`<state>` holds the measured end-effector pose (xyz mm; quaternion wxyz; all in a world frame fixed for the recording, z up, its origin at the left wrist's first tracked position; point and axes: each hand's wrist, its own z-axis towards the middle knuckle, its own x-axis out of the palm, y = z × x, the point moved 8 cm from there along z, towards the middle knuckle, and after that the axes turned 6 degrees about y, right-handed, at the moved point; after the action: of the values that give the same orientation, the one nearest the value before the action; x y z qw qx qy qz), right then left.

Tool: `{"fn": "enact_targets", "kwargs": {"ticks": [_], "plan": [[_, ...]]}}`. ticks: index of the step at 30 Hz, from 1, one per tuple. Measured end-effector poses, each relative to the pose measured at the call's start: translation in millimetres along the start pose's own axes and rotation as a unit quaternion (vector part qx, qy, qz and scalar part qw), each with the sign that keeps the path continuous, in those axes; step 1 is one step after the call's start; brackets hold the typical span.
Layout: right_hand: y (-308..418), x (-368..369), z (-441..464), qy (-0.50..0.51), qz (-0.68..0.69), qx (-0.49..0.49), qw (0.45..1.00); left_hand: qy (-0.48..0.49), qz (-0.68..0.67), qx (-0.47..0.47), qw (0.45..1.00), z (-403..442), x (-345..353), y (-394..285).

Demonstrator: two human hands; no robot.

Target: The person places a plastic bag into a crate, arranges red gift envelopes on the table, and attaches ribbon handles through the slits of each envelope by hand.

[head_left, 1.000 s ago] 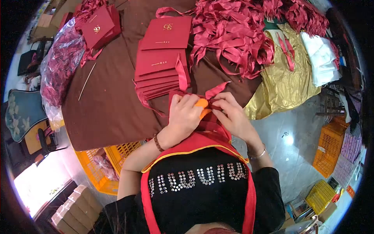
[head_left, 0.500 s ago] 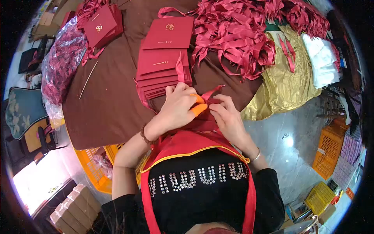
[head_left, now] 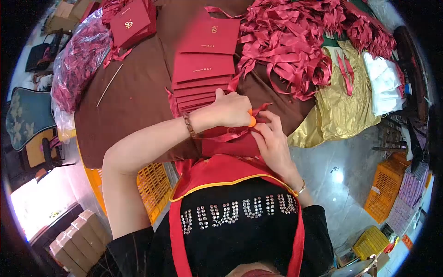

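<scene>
My left hand (head_left: 230,110), with orange covers on its fingertips, is closed on a red ribbon beside the table's front edge. Close against it on the right, my right hand (head_left: 271,134) pinches the same red ribbon (head_left: 264,107), whose end sticks up between the hands. Beneath them lies a red piece (head_left: 226,147) at my apron, partly hidden by my hands and forearm. Just beyond my left hand is a fanned stack of red folders (head_left: 203,67) with gold print and ribbons.
A brown cloth (head_left: 134,111) covers the table. A heap of red ribbons (head_left: 286,46) lies at the back right, beside gold wrapping (head_left: 344,111) and white bags (head_left: 380,83). More red folders (head_left: 131,23), a plastic bag (head_left: 80,64) and a thin stick (head_left: 110,85) are at the left.
My left hand has moved right and my left forearm now lies more across the front, its elbow farther out. The view has shifted slightly. Both hands are still at the ribbon.
</scene>
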<state>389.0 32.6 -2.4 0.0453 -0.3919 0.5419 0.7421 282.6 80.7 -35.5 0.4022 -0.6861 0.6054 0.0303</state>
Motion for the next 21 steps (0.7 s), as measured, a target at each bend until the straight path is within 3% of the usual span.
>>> {"fn": "enact_targets", "kwargs": {"ticks": [5,8,10,12,14,20,21], "plan": [[-8,-1,4,0.021,0.06,0.031,0.997,-0.055,-0.018,0.001,0.998,-12,1,-4],[-14,-1,8,0.035,0.077,0.034,0.996,-0.135,-0.066,0.001,0.989,-17,4,-1],[-17,-4,12,0.049,0.074,0.033,0.996,-0.249,-0.02,0.041,0.968,-26,-6,-10],[-16,2,13,0.129,0.07,0.027,0.989,-0.301,-0.053,0.055,0.95,-27,-25,-9],[-15,3,15,0.138,0.093,0.021,0.986,-0.34,-0.063,0.058,0.936,-27,-43,-6],[-43,12,11,0.114,0.161,0.056,0.979,-0.348,-0.05,0.047,0.935,-31,-54,12],[-47,13,9,0.106,0.187,0.061,0.975,-0.401,-0.086,0.099,0.907,-47,-61,17]]}}
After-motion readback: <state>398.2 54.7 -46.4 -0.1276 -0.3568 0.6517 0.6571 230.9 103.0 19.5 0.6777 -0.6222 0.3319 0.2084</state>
